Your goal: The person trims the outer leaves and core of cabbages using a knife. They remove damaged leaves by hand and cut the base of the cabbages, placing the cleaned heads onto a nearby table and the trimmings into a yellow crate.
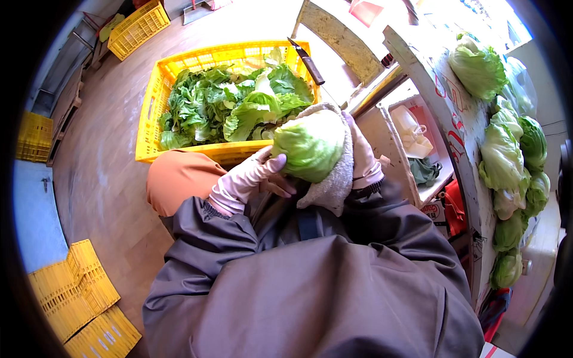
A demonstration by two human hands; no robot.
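Note:
A trimmed head of iceberg lettuce [311, 145] is held above my lap. My left hand [250, 179], in a pale glove with bare fingertips, grips its left side. My right hand [358, 154], also gloved, supports the right side through a whitish terry cloth [333, 183]; the cloth hides its fingers. Just beyond my knees, a yellow plastic crate [145, 129] holds loose green lettuce leaves [197, 105]. A knife with a dark handle [312, 67] lies across the crate's far right corner.
Several lettuce heads [503, 152] line a worn table [461, 116] on my right. Beneath it, a shelf box [398, 156] holds bags. More yellow crates stand at upper left [138, 29] and lower left [74, 291]. A curved wooden chair back [342, 40] rises beyond the crate.

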